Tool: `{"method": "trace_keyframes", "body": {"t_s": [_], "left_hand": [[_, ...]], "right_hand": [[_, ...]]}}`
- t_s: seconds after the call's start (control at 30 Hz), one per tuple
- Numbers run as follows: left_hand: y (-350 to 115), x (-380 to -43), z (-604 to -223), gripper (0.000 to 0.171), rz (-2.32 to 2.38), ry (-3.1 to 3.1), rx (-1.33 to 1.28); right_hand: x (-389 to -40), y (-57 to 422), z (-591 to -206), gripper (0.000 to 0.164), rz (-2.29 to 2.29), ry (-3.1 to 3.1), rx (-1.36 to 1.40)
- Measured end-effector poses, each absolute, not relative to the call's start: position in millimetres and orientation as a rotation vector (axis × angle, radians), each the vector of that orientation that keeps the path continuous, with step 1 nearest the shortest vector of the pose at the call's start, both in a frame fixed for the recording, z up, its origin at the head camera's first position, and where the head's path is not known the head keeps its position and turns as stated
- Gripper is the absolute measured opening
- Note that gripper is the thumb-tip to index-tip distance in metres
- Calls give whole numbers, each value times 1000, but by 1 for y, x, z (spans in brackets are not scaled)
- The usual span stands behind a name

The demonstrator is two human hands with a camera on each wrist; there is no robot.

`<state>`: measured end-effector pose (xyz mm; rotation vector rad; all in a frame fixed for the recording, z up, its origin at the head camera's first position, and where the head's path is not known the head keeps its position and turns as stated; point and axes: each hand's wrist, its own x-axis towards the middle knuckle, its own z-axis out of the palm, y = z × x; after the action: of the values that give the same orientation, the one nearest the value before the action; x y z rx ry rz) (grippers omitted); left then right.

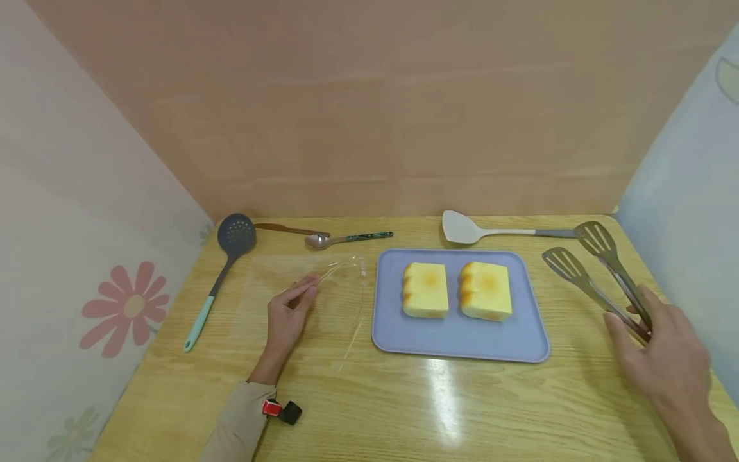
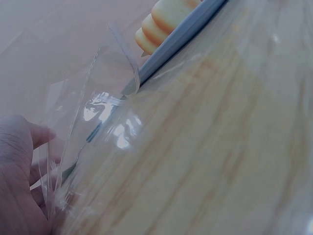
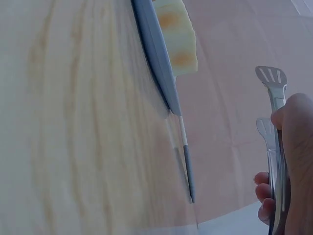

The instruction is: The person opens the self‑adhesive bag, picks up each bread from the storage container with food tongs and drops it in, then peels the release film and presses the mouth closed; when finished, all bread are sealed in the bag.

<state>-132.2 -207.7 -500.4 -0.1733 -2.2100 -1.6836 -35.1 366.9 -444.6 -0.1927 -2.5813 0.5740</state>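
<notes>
My left hand (image 1: 291,314) pinches the edge of a clear plastic bag (image 2: 115,117), whose upper layer is lifted at the opening toward the tray. On the right, my right hand (image 1: 664,346) grips a pair of slotted metal tongs (image 1: 603,289) with the two heads spread apart. In the right wrist view the fingers wrap round the tongs' arms (image 3: 277,161). Between the hands lies a blue-grey tray (image 1: 450,340). It carries two pieces of bread, a left one (image 1: 428,290) and a right one (image 1: 487,290), side by side with browned edges.
A skimmer (image 1: 222,276) with a mint handle lies at the far left. Behind the bag are a brown wooden utensil (image 1: 291,229) and a metal spoon (image 1: 349,238). A white spatula (image 1: 496,231) lies behind the tray. Walls border the table (image 1: 375,410) at the back and sides.
</notes>
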Motion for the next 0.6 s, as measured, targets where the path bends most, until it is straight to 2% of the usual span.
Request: {"method": "trace_keyframes", "body": {"t_s": [0.13,0.6], "left_hand": [[-206,-132,-499,20,-1679,-2208,-169],[-196,-120,-468,18,-1698,-2208,-193]], "right_hand": [[-33,363,-439,55,521,-2571,-112],[-37,350,-425,64,324,-2519,360]]}}
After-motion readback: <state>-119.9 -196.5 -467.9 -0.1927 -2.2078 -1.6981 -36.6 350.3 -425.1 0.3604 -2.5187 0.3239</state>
